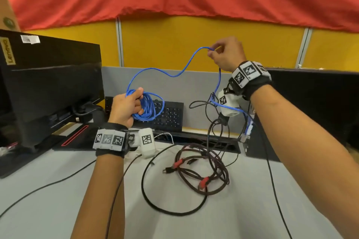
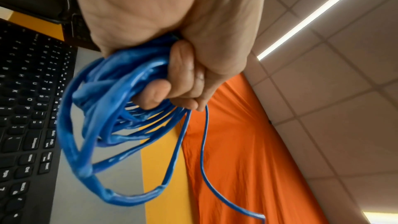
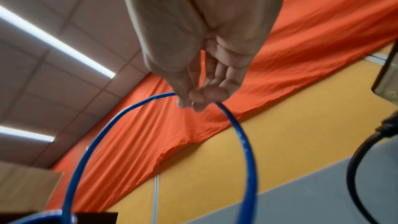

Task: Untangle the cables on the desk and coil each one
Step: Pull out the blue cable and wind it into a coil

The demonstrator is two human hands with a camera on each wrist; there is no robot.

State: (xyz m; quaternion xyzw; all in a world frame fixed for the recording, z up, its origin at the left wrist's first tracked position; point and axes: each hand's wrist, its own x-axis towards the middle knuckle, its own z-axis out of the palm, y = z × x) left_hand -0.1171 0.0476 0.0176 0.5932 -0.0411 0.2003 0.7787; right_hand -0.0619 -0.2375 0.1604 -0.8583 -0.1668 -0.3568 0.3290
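My left hand (image 1: 127,105) (image 2: 172,77) grips a coil of several loops of blue cable (image 1: 150,107) (image 2: 103,125) above the desk, in front of the keyboard. From the coil a free length of blue cable (image 1: 169,72) rises to the right. My right hand (image 1: 223,54) (image 3: 200,98) is raised higher and pinches that length between thumb and fingertips. Past the pinch the blue cable (image 3: 243,142) hangs down to its plug end (image 1: 248,131) at the right. A tangle of dark red-and-black cable with red plugs (image 1: 202,167) lies on the desk with a thick black cable loop (image 1: 155,194).
A black monitor (image 1: 50,87) stands at the left and a black keyboard (image 1: 171,114) leans against the grey partition (image 1: 194,83). Thin black leads (image 1: 213,120) hang near my right wrist. A dark box (image 1: 310,106) stands at the right. Other black cords (image 1: 48,184) cross the grey desk.
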